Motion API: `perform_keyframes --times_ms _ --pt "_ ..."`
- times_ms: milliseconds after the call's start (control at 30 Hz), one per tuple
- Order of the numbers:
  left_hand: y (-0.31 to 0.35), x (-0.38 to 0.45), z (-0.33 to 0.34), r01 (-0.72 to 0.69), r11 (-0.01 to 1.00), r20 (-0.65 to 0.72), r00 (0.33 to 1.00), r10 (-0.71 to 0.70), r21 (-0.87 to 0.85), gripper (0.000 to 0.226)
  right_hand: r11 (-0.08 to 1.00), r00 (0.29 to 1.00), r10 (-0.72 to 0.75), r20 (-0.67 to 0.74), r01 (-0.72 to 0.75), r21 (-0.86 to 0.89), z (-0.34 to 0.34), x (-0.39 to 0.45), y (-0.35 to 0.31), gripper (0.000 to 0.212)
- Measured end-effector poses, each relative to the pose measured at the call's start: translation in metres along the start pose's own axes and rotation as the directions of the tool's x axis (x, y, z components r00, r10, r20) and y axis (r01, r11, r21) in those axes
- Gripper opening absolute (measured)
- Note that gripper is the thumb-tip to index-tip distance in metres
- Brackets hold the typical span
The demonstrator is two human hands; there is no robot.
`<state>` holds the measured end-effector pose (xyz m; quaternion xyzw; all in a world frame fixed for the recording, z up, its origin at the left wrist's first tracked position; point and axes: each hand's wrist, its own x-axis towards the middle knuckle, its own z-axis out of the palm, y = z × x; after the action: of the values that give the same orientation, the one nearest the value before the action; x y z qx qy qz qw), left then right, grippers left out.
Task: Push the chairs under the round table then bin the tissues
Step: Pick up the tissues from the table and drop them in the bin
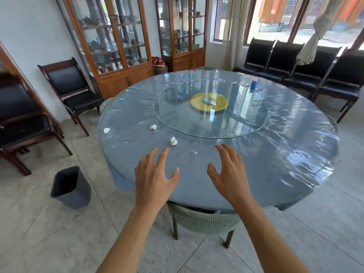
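Both hands hold nothing. The left hand [154, 175] and the right hand [229, 172] are stretched forward side by side over the near part of the round table [197, 186], palms down, fingers spread and loosely straight (whether the fingertips touch the cloth cannot be told).

Just beyond the left hand's fingertips lies a crumpled white tissue [173, 141]. A second tissue [153, 126] sits further in, just beside the rim of the glass turntable [246, 123], and a third tissue [106, 130] lies near the table's left edge. All three are on the tabletop, apart from each other.

Below the forearms, a green woven chair [204, 219] stands tucked under the near edge of the table, its curved back just below the rim. On the tiled floor to the left of the table stands a dark grey bin [71, 189], open-topped and apart from the table.

A blue cylinder [254, 84] stands on the far right of the tabletop. Dark wooden chairs [295, 64] line the window wall.
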<state>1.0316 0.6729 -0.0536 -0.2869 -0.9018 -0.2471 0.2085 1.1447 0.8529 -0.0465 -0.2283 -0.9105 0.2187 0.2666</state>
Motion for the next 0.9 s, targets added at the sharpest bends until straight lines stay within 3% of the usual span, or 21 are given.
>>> perform_keyframes --times_ms 267,900 --pt "-0.061 0.025 0.004 0.047 0.999 0.000 0.999 -0.047 0.011 0.065 1.000 0.998 -0.021 0.065 0.021 0.008 0.052 0.029 -0.034 0.058" --pt "-0.307 0.157 0.007 0.234 0.970 0.060 0.971 -0.230 -0.071 0.063 0.999 0.985 -0.033 0.170 0.027 0.036 0.247 0.166 -0.201 0.056"
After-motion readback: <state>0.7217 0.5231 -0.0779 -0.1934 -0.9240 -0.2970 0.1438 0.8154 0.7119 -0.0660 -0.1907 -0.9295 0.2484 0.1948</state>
